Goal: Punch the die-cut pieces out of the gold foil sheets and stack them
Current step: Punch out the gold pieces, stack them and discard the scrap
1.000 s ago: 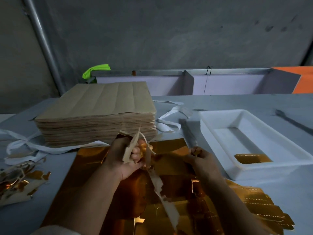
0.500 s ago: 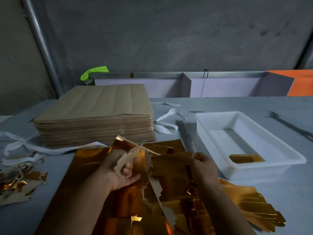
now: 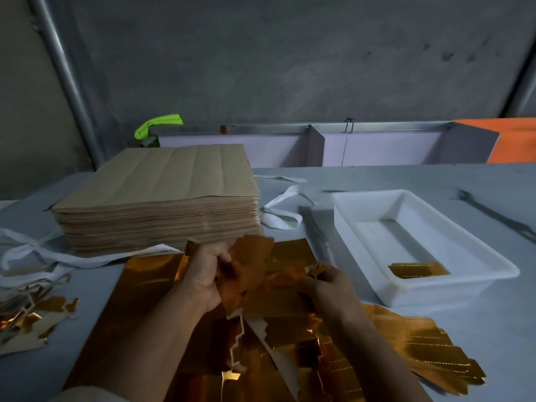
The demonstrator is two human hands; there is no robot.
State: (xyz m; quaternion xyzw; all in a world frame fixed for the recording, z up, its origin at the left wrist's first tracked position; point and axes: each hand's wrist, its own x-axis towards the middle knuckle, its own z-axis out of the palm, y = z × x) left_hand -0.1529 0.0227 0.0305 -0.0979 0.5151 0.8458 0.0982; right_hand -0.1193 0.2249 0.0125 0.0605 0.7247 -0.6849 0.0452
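The left hand [image 3: 203, 275] grips the gold foil sheet [image 3: 249, 265], the right hand [image 3: 330, 288] pinches its 3 o'clock edge; pull apart slowly along die-cuts, lest pieces tear

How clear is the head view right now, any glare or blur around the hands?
Head view: dim overall; the left hand and right hand, gripping the foil piece, are motion-blurred; the gold sheet beneath shows orange glare patches; the white tray looks sharper.
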